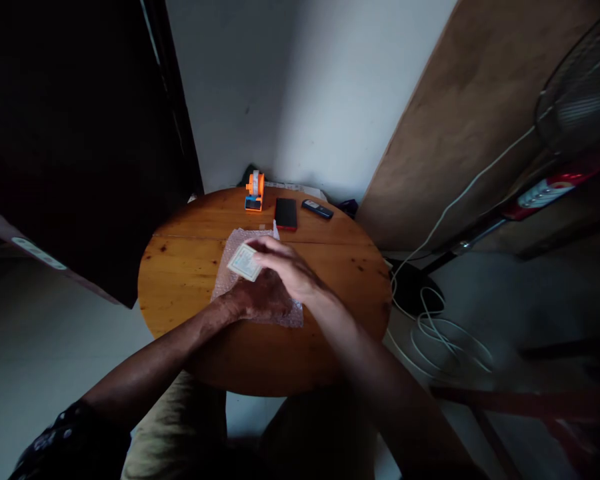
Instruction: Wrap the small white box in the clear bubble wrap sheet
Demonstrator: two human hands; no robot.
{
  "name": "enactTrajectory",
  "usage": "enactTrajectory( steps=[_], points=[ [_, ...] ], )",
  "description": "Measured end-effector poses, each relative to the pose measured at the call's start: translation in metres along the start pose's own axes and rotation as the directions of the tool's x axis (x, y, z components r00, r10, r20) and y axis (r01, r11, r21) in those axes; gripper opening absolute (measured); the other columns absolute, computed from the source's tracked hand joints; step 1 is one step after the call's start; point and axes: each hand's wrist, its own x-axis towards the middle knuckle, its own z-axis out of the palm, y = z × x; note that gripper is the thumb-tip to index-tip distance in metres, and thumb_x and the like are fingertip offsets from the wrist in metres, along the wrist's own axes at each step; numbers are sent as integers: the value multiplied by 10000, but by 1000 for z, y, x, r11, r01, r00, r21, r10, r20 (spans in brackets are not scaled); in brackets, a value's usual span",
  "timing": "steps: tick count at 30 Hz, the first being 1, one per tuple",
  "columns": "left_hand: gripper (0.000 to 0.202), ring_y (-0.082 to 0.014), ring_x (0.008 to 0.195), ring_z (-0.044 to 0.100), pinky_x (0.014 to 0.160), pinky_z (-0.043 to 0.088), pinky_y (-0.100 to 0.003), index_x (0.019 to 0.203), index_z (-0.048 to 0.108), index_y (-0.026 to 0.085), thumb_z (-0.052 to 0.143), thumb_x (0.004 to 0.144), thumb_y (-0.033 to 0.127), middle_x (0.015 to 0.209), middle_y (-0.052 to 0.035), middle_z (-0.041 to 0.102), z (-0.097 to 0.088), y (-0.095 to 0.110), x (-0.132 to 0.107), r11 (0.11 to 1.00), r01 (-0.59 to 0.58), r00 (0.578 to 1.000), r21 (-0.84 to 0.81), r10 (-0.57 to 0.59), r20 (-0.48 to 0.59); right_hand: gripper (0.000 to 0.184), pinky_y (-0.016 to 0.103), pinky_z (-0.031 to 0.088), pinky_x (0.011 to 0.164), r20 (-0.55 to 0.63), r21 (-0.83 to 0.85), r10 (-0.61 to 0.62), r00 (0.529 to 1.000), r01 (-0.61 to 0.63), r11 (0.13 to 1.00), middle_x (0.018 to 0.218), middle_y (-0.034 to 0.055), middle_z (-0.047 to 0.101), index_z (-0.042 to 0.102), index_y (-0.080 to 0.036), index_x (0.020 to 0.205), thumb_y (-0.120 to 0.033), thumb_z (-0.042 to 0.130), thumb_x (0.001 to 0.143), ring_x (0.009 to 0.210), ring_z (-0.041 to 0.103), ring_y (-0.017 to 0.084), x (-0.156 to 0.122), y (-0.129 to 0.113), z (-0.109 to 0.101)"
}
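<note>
A small pale rectangular card [245,262] with printing on its face is held at its right side by the fingers of my right hand [293,268]. My right hand is closed on it, above the bubble wrap and just over my left hand. My left hand [260,298] rests low on the bubble wrap [237,241], back upward, its fingers mostly hidden by shadow and by my right hand. The bubble wrap lies flat on the round wooden table [340,267], partly covered by both hands.
Toward the table's far edge stand an orange tape dispenser [255,192], a dark phone-like slab with red edges [286,214] and a dark remote control [317,209]. A fan [540,190] stands to the right, with a white cable [437,327] coiled on the floor.
</note>
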Motion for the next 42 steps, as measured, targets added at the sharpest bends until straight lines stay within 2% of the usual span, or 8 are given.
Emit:
enactTrajectory(
  steps=[3, 6, 9, 14, 17, 20, 24, 42],
  points=[
    [711, -487, 1480, 149, 1142, 142, -731, 1477, 457, 305, 623, 821, 524, 1569, -93, 371, 5, -2, -2, 996, -24, 998, 83, 19, 57, 238, 310, 520, 817, -61, 16, 132, 989, -132, 991, 971, 19, 723, 652, -217, 986, -318, 541, 801, 922, 666, 184, 15, 23, 6],
    [914, -482, 1489, 135, 1141, 81, -747, 1539, 347, 268, 658, 765, 642, 1642, -141, 215, 0, -8, -12, 990, -91, 987, 107, 76, 141, 276, 335, 509, 845, -249, 21, 262, 932, -265, 964, 1022, 29, 737, 652, -225, 1006, -309, 493, 798, 967, 672, 198, 17, 49, -18],
    [859, -437, 1508, 123, 1157, 37, -727, 1520, 368, 276, 609, 801, 680, 1663, -120, 163, -14, -21, -26, 988, -141, 977, 63, 128, 170, 274, 342, 504, 844, -294, 122, 278, 914, -252, 960, 980, 36, 740, 651, -218, 971, -341, 528, 759, 919, 677, 202, 10, 69, -39],
    [783, -385, 1473, 256, 1209, 146, -587, 1491, 414, 203, 689, 819, 495, 1562, -133, 404, -29, -50, -41, 998, -34, 998, 50, 32, 46, 356, 342, 496, 869, -253, 128, 177, 951, -149, 981, 978, 22, 716, 657, -225, 1017, -363, 677, 690, 923, 651, 202, 1, 82, -43],
    [963, -392, 1471, 257, 1223, 140, -563, 1527, 327, 130, 743, 755, 528, 1561, -181, 388, -25, -60, -45, 1000, 1, 1000, 3, -1, 20, 411, 371, 510, 887, -209, 20, 149, 967, -148, 989, 1056, 29, 698, 642, -249, 1097, -308, 702, 695, 982, 646, 217, -2, 82, -43],
    [1037, -378, 1485, 240, 1234, 120, -552, 1544, 281, 156, 762, 713, 549, 1558, -173, 392, -21, -62, -47, 999, 24, 1000, -42, -24, -8, 504, 398, 526, 909, -95, -163, 128, 987, -142, 976, 1177, 45, 669, 616, -269, 1183, -226, 713, 691, 1037, 643, 226, -7, 78, -43],
    [1070, -376, 1496, 221, 1243, 78, -542, 1545, 276, 165, 787, 676, 522, 1564, -178, 376, -23, -61, -47, 996, 20, 1000, -85, -19, 11, 522, 397, 538, 878, -5, -370, 133, 991, -125, 920, 1062, 41, 704, 613, -250, 1208, -169, 681, 696, 949, 664, 217, -11, 71, -39],
    [1027, -380, 1493, 224, 1228, 85, -583, 1538, 302, 190, 766, 691, 537, 1560, -165, 387, -18, -69, -47, 996, -38, 999, -75, 37, -15, 474, 363, 501, 914, 100, -431, 52, 994, -3, 902, 1095, 26, 701, 617, -229, 1184, -188, 651, 712, 993, 655, 210, -9, 72, -31]
  ],
)
